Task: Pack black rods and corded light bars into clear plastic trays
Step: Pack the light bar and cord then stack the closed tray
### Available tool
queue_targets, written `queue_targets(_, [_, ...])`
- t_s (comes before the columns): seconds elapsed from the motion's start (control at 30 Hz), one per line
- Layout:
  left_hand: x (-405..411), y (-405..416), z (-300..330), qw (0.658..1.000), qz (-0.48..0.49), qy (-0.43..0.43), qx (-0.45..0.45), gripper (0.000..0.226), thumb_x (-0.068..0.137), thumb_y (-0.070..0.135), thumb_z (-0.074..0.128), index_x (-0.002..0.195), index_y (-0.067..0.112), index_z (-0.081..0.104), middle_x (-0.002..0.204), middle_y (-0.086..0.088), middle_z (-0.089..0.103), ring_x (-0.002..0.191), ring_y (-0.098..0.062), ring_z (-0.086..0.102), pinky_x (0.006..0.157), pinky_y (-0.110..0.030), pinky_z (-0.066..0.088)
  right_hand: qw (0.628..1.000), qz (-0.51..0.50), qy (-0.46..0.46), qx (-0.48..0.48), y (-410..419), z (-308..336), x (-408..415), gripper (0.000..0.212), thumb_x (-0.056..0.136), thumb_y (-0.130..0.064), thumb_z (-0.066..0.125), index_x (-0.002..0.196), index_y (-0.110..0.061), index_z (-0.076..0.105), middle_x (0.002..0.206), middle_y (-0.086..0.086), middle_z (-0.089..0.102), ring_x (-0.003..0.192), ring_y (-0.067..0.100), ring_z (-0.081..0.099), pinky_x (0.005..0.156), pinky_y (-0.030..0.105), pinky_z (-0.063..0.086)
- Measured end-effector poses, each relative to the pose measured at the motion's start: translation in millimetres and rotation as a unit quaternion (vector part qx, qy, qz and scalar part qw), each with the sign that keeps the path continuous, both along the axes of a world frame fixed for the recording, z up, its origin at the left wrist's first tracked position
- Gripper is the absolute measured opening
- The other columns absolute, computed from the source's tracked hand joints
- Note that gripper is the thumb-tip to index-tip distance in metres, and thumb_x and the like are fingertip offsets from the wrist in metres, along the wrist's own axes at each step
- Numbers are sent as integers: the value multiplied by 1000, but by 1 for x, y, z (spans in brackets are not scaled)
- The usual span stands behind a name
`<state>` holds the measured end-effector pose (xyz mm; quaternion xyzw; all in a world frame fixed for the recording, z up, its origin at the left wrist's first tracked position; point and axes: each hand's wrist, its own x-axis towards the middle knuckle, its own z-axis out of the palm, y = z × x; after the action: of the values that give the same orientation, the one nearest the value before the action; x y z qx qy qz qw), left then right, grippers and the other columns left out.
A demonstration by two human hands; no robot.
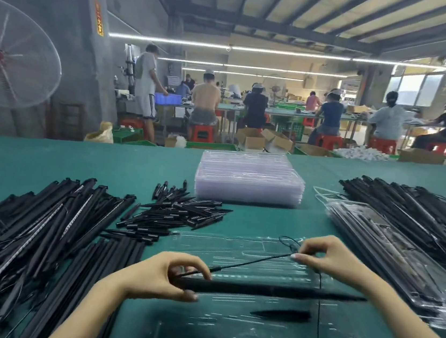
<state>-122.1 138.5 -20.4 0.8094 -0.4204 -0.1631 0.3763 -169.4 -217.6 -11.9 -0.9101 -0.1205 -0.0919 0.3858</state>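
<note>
A worker's two hands hold a corded light bar (271,292) above an open clear plastic tray (247,259) on the green surface (49,158) of a factory packing line. The left hand (163,276) grips the bar's left end, fingers curled over it and thumb beneath, so that the black bar lies nearly level across the view. The right hand (326,254) pinches the thin black cord (255,262) between thumb and fingertips; the cord runs taut from there down to the left hand, while another length drops past the bar's right end to a loose coil near the bottom edge of the frame. The tray lies flat just under the bar (its moulded channels show only as glints). A dark tapered piece (282,314) rests in the tray below the bar. To the left lies a heap of long black rods and light bars (34,230), with a smaller pile of short black rods (177,211) beyond it. A stack of empty clear trays (248,180) stands further back at centre. On the right, filled trays (381,244) sit beside another heap of black bars (413,209). Seated workers on red stools fill the hall behind.
</note>
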Motion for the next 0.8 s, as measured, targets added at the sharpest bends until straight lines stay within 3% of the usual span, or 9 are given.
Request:
queue_targets(0.07, [1, -6, -8, 998, 0, -49, 28, 34, 77, 27, 69, 105, 41, 58, 96, 12, 63, 76, -6, 56, 73, -23, 46, 1000, 3, -23, -10, -10, 6, -2, 21, 79, -29, 75, 61, -20, 67, 56, 2, 62, 54, 7, 50, 58, 24, 42])
queue_targets(0.17, [4, -15, -18, 982, 18, -171, 78, 45, 71, 28, 55, 109, 46, 39, 90, 11, 57, 73, -7, 51, 70, -26, 44, 995, -6, -93, -29, -15, 13, -5, 21, 77, -35, 72, 66, -17, 69, 59, 6, 62, 52, 6, 45, 54, 22, 37])
queue_targets(0.27, [6, -22, -29, 975, 35, -195, 100, 52, 74, 28, 58, 102, 45, 18, 77, 8, 48, 62, -9, 42, 59, -26, 36, 976, -9, -170, -138, -19, 18, -8, 21, 79, -39, 66, 73, -19, 70, 66, -12, 59, 54, 2, 47, 53, 15, 35])
queue_targets(0.4, [10, -23, -37, 981, 77, -151, 98, 43, 74, 30, 59, 100, 38, 26, 74, 0, 53, 63, -17, 45, 62, -35, 41, 950, 14, -85, -300, -26, 15, -14, 30, 90, -53, 45, 91, -29, 64, 89, -21, 54, 77, 2, 52, 70, 21, 43])
queue_targets(0.47, [11, -20, -41, 986, 99, -106, 81, 38, 74, 30, 58, 99, 35, 30, 71, -2, 55, 61, -17, 43, 61, -34, 40, 922, 15, -16, -387, -32, 9, -17, 41, 94, -57, 30, 88, -26, 55, 90, -16, 53, 86, 2, 48, 80, 26, 43])
queue_targets(0.53, [11, -19, -44, 986, 106, -97, 83, 35, 73, 30, 56, 97, 36, 30, 69, 4, 54, 59, -13, 42, 61, -32, 39, 930, -3, 21, -367, -38, 3, -23, 50, 90, -62, 19, 78, -22, 46, 77, -8, 53, 78, 7, 49, 78, 30, 42])
queue_targets(0.67, [5, -25, -45, 975, 126, -132, 124, 39, 70, 31, 52, 98, 39, 27, 76, 12, 54, 65, -9, 44, 64, -30, 39, 957, -3, 39, -288, -45, -9, -36, 49, 85, -69, 18, 74, -25, 34, 65, -2, 46, 64, 12, 46, 68, 32, 38])
queue_targets(0.8, [-6, -36, -48, 959, 137, -184, 164, 44, 71, 31, 52, 105, 38, 25, 77, 13, 45, 73, -18, 42, 70, -32, 34, 935, -40, 32, -350, -50, -24, -51, 40, 85, -74, 22, 79, -37, 36, 70, -7, 55, 69, 7, 52, 68, 27, 41])
